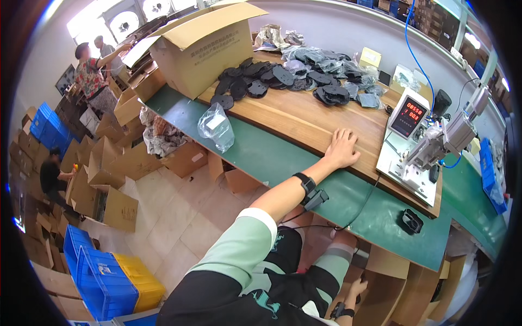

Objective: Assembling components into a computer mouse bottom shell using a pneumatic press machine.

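My left hand (342,149) lies on the wooden board (293,127), fingers stretched out and nothing in it. A black band with a small device (309,187) is strapped round that wrist. Low by my right leg, my right hand (356,288) is closed beside an open cardboard box (383,271) under the table; a small dark thing shows at its fingers, too small to name. Flat black plastic pieces (283,76) lie heaped on the board's far side, several in clear bags (312,54). Right of my left hand stands a metal press machine (446,136) with a red digital display (409,116).
A large cardboard box (204,54) stands at the board's far left. On the green table (261,149) lie a clear bag (216,126) and a black ring-shaped part (410,221). Blue crates (106,277) and cartons (119,209) fill the left floor, with people (54,176) among them.
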Demonstrator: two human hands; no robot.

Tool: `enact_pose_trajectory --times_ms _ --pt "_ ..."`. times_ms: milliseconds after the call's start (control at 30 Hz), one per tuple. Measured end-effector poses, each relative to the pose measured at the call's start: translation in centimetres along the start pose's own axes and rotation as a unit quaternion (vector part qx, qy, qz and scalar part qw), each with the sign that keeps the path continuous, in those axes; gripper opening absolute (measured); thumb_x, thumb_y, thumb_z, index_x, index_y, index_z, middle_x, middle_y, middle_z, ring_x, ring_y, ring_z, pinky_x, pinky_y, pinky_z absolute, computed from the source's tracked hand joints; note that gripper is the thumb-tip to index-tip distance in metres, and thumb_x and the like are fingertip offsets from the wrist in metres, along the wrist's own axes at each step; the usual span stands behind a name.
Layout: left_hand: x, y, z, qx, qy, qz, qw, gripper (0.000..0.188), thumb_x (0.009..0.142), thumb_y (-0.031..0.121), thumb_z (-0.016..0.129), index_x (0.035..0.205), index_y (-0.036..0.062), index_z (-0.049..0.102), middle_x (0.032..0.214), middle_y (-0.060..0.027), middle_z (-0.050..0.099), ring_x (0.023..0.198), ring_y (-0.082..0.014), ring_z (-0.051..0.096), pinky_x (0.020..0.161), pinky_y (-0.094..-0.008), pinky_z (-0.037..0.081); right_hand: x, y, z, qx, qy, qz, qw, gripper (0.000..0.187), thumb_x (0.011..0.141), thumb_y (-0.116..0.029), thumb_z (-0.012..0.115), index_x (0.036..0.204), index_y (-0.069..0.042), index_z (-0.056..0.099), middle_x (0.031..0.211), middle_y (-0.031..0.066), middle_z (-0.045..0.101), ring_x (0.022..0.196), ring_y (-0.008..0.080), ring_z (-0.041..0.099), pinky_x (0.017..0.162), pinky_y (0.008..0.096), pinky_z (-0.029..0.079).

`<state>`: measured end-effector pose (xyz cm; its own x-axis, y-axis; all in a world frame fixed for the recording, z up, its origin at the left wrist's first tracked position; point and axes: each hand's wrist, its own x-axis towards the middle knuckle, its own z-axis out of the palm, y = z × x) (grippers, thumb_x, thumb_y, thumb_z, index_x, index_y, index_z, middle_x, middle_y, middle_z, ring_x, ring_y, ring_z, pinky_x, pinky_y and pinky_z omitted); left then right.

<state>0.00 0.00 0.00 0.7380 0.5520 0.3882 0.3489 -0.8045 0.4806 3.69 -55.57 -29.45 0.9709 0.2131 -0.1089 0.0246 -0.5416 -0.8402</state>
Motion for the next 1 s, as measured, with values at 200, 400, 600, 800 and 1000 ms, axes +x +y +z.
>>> enact_pose_trajectory --times_ms 200,400,600,800,1000 --pt "-3.8 -4.0 -3.4 0.036 0.044 0.022 0.998 0.057 0.086 0.025 0.073 0.136 0.0018 0.061 0.148 -0.0252 0.052 0.149 -0.0433 0.040 0.129 -0.0600 0.023 -6.3 -16.3 2.7 0.030 -0.147 -0.128 0.980 0.046 0.100 -0.006 0.058 0.146 0.001 0.056 0.139 0.0196 0.059 0.128 0.0317 0.059 0.108 0.0425 0.048" --pt "-13.9 -4.3 -16.0 0.108 0.324 0.077 0.937 0.068 0.081 0.011 0.079 0.142 0.0052 0.050 0.153 -0.0235 0.044 0.153 -0.0439 0.034 0.130 -0.0604 0.021 -14.4 -18.5 3.9 -0.159 -0.120 -0.273 0.941 0.052 0.084 -0.009 0.069 0.136 -0.007 0.063 0.161 0.0193 0.045 0.150 0.0434 0.040 0.123 0.0558 0.030" --pt "-24.1 -14.8 -27.4 0.174 0.464 -0.163 0.853 0.120 0.077 0.023 0.094 0.163 -0.0061 0.015 0.165 -0.0325 0.026 0.158 -0.0481 0.023 0.131 -0.0560 0.022 -15.1 -19.2 3.8 -0.225 -0.075 -0.290 0.927 0.047 0.082 -0.010 0.070 0.128 -0.009 0.066 0.160 0.0169 0.045 0.151 0.0422 0.038 0.121 0.0584 0.029" --pt "-23.1 -22.0 -27.6 -0.049 0.337 -0.303 0.890 0.111 0.076 0.035 0.099 0.157 -0.0010 0.031 0.142 -0.0309 0.063 0.133 -0.0402 0.064 0.113 -0.0445 0.050 -14.9 -19.9 4.3 -0.241 -0.089 -0.310 0.915 0.043 0.081 -0.009 0.069 0.124 -0.009 0.067 0.156 0.0173 0.047 0.148 0.0439 0.039 0.119 0.0588 0.030" --pt "-21.4 -23.6 -25.7 -0.031 0.413 -0.278 0.867 0.070 0.081 0.031 0.095 0.129 -0.0035 0.058 0.114 -0.0261 0.078 0.110 -0.0392 0.076 0.096 -0.0450 0.058 -14.4 -20.0 6.1 -0.248 -0.085 -0.321 0.910 0.040 0.082 -0.010 0.069 0.122 -0.009 0.067 0.153 0.0188 0.048 0.144 0.0449 0.041 0.117 0.0592 0.032"
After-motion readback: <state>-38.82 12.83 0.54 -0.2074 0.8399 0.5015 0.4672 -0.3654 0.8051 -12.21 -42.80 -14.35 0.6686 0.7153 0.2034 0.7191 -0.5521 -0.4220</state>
